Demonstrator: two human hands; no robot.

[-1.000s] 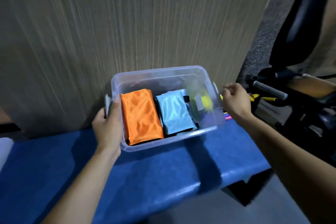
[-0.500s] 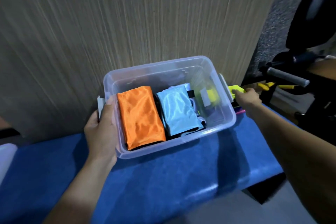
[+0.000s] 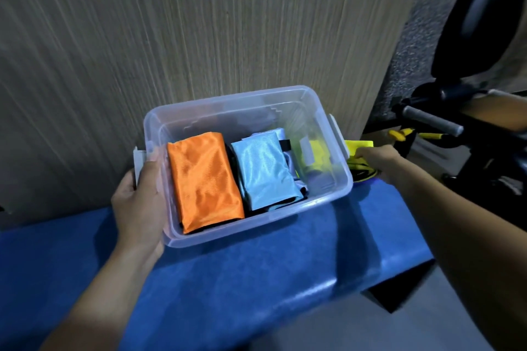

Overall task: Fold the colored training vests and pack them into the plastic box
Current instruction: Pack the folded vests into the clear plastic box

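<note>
A clear plastic box [image 3: 256,226] stands on the blue bench [image 3: 256,279] against a wood-grain wall. Inside lie a folded orange vest [image 3: 204,182] on the left and a folded light-blue vest [image 3: 263,171] beside it. The box's right part holds no vest. My left hand [image 3: 139,196] grips the box's left end, thumb over the rim by the latch. Just outside the box's right wall lies a yellow vest [image 3: 358,148] with black trim. My right hand [image 3: 376,158] rests on it with fingers curled into the fabric.
To the right stands black exercise equipment with a grey padded bar [image 3: 430,121] and a dark seat [image 3: 484,14]. The bench ends at a rounded edge [image 3: 399,273] on the right, with grey floor below. The wall [image 3: 199,23] rises right behind the box.
My right hand has moved from above the box's right latch down onto the yellow vest beside the box. My left hand has stayed on the box's left end.
</note>
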